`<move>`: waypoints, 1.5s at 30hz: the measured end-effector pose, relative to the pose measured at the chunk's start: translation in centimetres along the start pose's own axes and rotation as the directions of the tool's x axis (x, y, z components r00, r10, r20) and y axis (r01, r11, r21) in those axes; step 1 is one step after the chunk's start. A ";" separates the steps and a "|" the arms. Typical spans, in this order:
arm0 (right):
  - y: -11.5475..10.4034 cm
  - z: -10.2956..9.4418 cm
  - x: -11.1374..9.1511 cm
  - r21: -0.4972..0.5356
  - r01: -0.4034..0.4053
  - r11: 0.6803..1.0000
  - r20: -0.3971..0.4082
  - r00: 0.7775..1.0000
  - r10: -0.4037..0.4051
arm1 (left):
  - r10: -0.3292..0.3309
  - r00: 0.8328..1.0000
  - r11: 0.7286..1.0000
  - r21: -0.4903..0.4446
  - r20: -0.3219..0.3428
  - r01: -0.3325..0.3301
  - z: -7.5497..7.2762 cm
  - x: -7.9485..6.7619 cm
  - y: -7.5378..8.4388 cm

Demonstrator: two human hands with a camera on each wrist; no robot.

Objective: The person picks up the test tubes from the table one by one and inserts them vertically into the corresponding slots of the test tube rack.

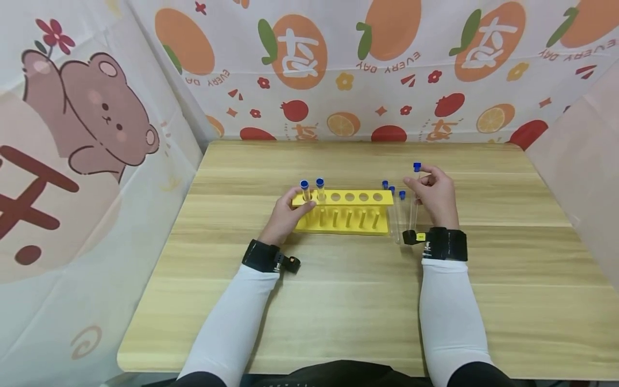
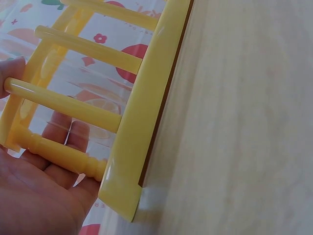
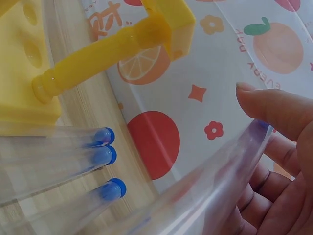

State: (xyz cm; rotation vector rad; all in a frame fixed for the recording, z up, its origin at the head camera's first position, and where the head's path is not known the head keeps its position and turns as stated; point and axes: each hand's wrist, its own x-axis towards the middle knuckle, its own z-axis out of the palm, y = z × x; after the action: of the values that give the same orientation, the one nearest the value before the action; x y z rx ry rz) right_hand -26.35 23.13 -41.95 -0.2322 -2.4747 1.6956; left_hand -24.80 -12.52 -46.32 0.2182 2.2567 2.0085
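Observation:
A yellow test tube rack (image 1: 343, 234) stands mid-table, with two blue-capped test tubes (image 1: 320, 185) in its two leftmost holes. My left hand (image 1: 285, 217) grips the rack's left end, its thumb at the front of the top plate and its fingers behind the end post (image 2: 63, 155). Upright beside the rack's right end, a clear test tube (image 3: 210, 191) with a blue cap hangs from my right hand (image 1: 439, 198), which pinches it near the cap. Three more capped tubes (image 3: 105, 191) lie on the table between the rack and my right hand.
The wooden table (image 1: 358, 312) runs up to a fruit-print cloth (image 1: 338, 107) at the back. A bear-print cloth (image 1: 96, 215) hangs along the left side. Several holes at the rack's right hold no tube.

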 end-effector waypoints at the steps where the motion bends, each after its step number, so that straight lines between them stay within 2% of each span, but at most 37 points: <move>1: 0.0 0.0 0.0 -0.003 0.004 1.000 0.002 1.000 -0.004 | -0.004 1.000 1.000 -0.006 -0.001 0.004 0.0 -0.1 0.0; 29: -0.2 -0.1 0.2 -0.028 0.009 1.000 0.007 1.000 -0.009 | -0.001 1.000 1.000 -0.014 -0.001 0.001 0.0 0.0 0.3; 37: -0.5 -0.3 -0.1 0.019 0.001 1.000 0.012 1.000 -0.002 | 0.006 1.000 1.000 0.009 -0.008 -0.006 0.0 -0.1 0.0; 45: -0.9 -0.2 -0.3 0.107 0.041 0.993 -0.004 0.999 -0.041 | 0.018 1.000 1.000 0.000 -0.007 -0.018 0.1 -0.3 -0.1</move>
State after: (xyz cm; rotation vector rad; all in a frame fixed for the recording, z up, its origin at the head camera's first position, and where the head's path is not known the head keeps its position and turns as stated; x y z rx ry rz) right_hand -26.02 22.89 -41.04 -0.1694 -2.3615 1.8037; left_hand -24.47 -12.45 -46.45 0.2323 2.2672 2.0211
